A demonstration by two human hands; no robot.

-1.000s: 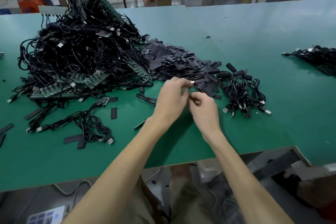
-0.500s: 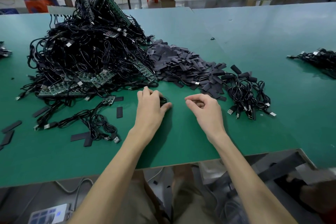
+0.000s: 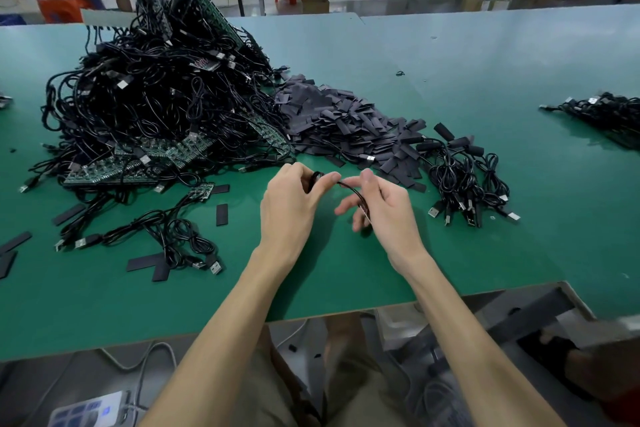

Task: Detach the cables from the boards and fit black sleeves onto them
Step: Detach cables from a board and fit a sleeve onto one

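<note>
Most of the job looks undone: a tall heap of black USB cables [image 3: 156, 94], many plugged into green circuit boards [image 3: 104, 173], fills the bench's [image 3: 450, 253] far left, beside a big pile of black sleeves [image 3: 339, 121]. Only a small cluster of seemingly sleeved cables [image 3: 464, 177] lies right of the hands. Above the bench's near middle, the left hand [image 3: 291, 208] pinches a thin cable's [image 3: 348, 186] coil and the right hand [image 3: 386, 215] pinches its free run, with no sleeve visible on it.
</note>
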